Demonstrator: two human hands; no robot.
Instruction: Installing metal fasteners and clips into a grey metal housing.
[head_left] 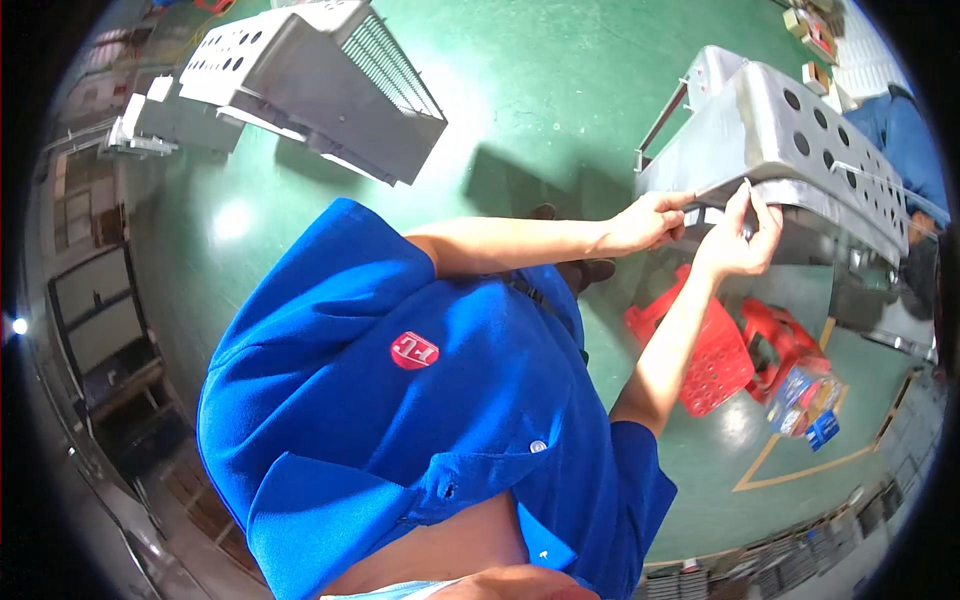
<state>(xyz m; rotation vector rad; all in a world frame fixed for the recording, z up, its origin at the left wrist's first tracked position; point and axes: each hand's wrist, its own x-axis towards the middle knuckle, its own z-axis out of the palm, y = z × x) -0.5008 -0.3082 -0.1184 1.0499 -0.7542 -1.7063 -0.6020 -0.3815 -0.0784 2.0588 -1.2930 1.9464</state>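
- Currently, a gray metal housing with round holes (pixel 700 150) is worked on by two bare hands; it is raised above the green floor (pixel 560 70), and its underside support is not clearly seen.
- Left hand (pixel 645 222) is placed at the housing's near lower edge; index finger is stretched along that edge, other fingers are curled in; whether anything is gripped cannot be told.
- Right hand (pixel 742 238) is set just beside the left one, under the housing's near corner; fingers are kept narrow, with thumb and index raised close together at a curved metal strip (pixel 800 195); a held piece cannot be made out.
- Curved strip is seen along the housing's lower edge.
- Second metal housing (pixel 340 110), with holes and a grille, is located well apart, left of the first housing.
- Red stool (pixel 710 360) is placed nearer the wearer than the housing; another red seat (pixel 790 335) and a clear container (pixel 800 405) are seen beside it.
- Blue-clothed co-worker (pixel 885 125) is partly hidden at the housing's far right side.
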